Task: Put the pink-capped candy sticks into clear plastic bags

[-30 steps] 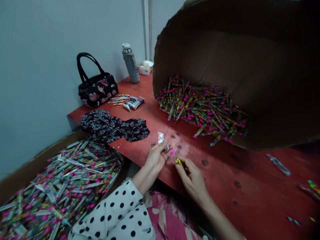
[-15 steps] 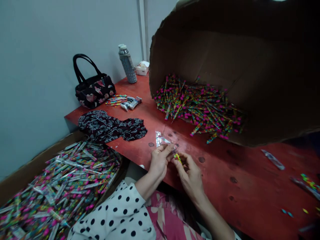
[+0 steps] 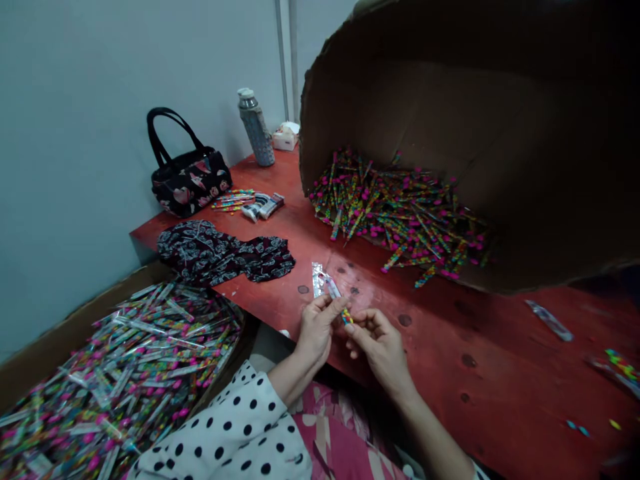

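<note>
A slim clear tube (image 3: 346,315) with small yellow, red and blue pieces in its lower part slants between my hands, just over the table's near edge. My left hand (image 3: 319,328) grips its middle between thumb and fingers, and the clear upper part sticks out beyond them. At the lower end, the thumb and forefinger of my right hand (image 3: 379,343) are pinched together on the tube, its other fingers curled. Just beyond my left hand a clear plastic strip (image 3: 317,279) lies flat on the red table (image 3: 280,303).
A large cardboard box (image 3: 425,100) on its side holds a heap of filled tubes (image 3: 395,207). Another box (image 3: 65,327) at lower left holds many wrapped tubes. Dark patterned cloth (image 3: 225,252), a handbag (image 3: 193,183), a flask (image 3: 257,130) and a loose clear sleeve (image 3: 549,320) lie around.
My right hand has drawn slightly down and right, so more of the tube shows. The tube's clear upper part now sticks out past my left hand.
</note>
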The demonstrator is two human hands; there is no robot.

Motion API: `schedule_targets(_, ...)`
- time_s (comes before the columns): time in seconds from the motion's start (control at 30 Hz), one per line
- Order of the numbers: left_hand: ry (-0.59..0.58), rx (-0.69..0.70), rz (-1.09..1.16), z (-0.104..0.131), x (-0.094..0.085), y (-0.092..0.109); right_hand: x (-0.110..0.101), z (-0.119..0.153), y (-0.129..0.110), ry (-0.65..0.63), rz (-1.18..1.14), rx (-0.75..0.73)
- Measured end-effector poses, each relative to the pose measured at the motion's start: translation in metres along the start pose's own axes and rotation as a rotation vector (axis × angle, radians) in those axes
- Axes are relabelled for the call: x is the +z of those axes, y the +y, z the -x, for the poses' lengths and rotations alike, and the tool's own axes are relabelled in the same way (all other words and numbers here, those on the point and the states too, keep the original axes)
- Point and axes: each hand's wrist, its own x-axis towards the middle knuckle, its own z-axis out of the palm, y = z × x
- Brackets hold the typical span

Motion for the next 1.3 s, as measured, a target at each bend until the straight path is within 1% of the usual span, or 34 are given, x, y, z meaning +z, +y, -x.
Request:
schedule_targets(0.13,-0.048,-0.040,-0.041,0.004,0.001,-0.004,0.005,-0.009,-0.005,0.014,-0.045,-0.021)
schedule_targets(0.23,-0.039,-0.053,-0.028,0.005,0.000,-0.006,0.007,-0.016,-0.007,-0.020,-0.056,0.002)
schedule_targets(0.37,-0.040,-0.043,0.000,0.004,-0.004,-0.004,0.006,-0.022,-0.006,-0.040,-0.089,0.022)
schedule_targets(0.5,-0.072,-0.082,0.026,0.002,-0.006,-0.002,0.008,-0.028,0.000,-0.038,-0.158,0.065)
schedule_targets(0.6,-0.107,-0.134,0.030,0.004,-0.005,0.001,0.013,-0.029,0.003,-0.086,-0.196,0.122)
schedule_targets(0.67,-0.118,-0.147,0.016,0.008,-0.008,0.008,0.015,-0.028,0.001,-0.146,-0.157,0.146)
schedule_targets(0.73,-0.045,-0.075,0.010,0.016,-0.019,0.022,0.011,-0.030,-0.007,-0.213,-0.056,0.136)
schedule_targets(0.77,0.033,0.007,0.018,0.019,-0.028,0.033,0.005,-0.034,-0.013,-0.228,0.035,0.095)
schedule_targets(0.8,0.121,0.116,0.036,0.022,-0.040,0.044,-0.004,-0.040,-0.020,-0.220,0.165,0.018)
schedule_targets(0.83,0.188,0.240,0.064,0.024,-0.052,0.056,-0.015,-0.048,-0.027,-0.183,0.326,-0.092)
schedule_targets(0.87,0.272,0.385,0.080,0.025,-0.064,0.067,-0.029,-0.059,-0.035,-0.121,0.545,-0.237)
schedule_targets(0.9,0.352,0.485,0.053,0.024,-0.075,0.075,-0.044,-0.071,-0.041,-0.042,0.793,-0.398)
schedule_targets(0.93,0.398,0.536,0.006,0.022,-0.083,0.081,-0.060,-0.084,-0.046,0.019,1.026,-0.523)
schedule_targets(0.97,0.412,0.557,-0.079,0.018,-0.088,0.084,-0.074,-0.097,-0.050,0.062,1.238,-0.592)
schedule_targets(1.0,0.387,0.565,-0.225,0.014,-0.089,0.083,-0.087,-0.110,-0.052,0.071,1.431,-0.621)
schedule_targets(1.03,0.324,0.576,-0.412,0.008,-0.086,0.080,-0.097,-0.122,-0.052,0.066,1.594,-0.626)
schedule_targets(1.1,0.132,0.637,-0.860,-0.007,-0.075,0.067,-0.110,-0.139,-0.050,0.020,1.798,-0.640)
schedule_targets(1.13,0.039,0.691,-1.055,-0.016,-0.069,0.059,-0.113,-0.143,-0.049,-0.009,1.845,-0.660)
schedule_targets(1.2,-0.084,0.786,-1.363,-0.033,-0.059,0.045,-0.115,-0.143,-0.047,-0.049,1.831,-0.732)
schedule_targets(1.27,-0.111,0.850,-1.567,-0.047,-0.055,0.035,-0.110,-0.132,-0.045,-0.037,1.682,-0.796)
schedule_targets(1.3,-0.105,0.873,-1.630,-0.052,-0.055,0.032,-0.105,-0.124,-0.044,-0.005,1.563,-0.804)
